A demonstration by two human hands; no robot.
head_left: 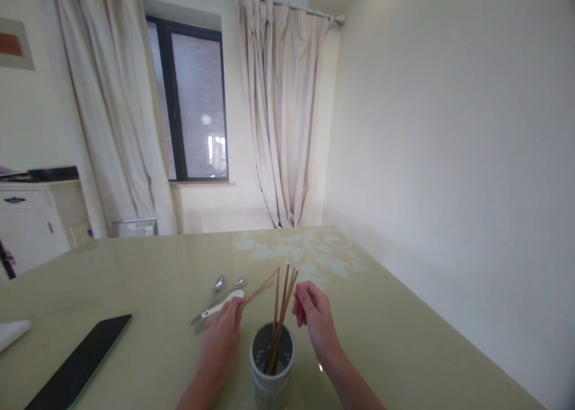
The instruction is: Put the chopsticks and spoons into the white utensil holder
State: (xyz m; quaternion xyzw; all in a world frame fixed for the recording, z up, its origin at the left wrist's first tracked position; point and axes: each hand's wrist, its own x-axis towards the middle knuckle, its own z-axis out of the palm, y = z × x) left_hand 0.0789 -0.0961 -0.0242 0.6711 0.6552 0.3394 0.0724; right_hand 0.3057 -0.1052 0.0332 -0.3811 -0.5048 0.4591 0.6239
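Note:
My left hand is closed on a pair of light wooden chopsticks, whose ends point up and right toward the holder. Several darker chopsticks stand, leaning, in a round whitish holder with a grey inside, between my hands. To the right of their upper ends is my right hand, its fingers curled together with nothing seen in them. Just beyond my left hand lie two metal spoons and a white spoon-like utensil, overlapping and partly hidden by that hand.
A black flat tablet-like slab lies on the glossy greenish table at the left. The corner of a white object shows at the left edge. A white wall runs along the table's right side; curtains and a window are behind it.

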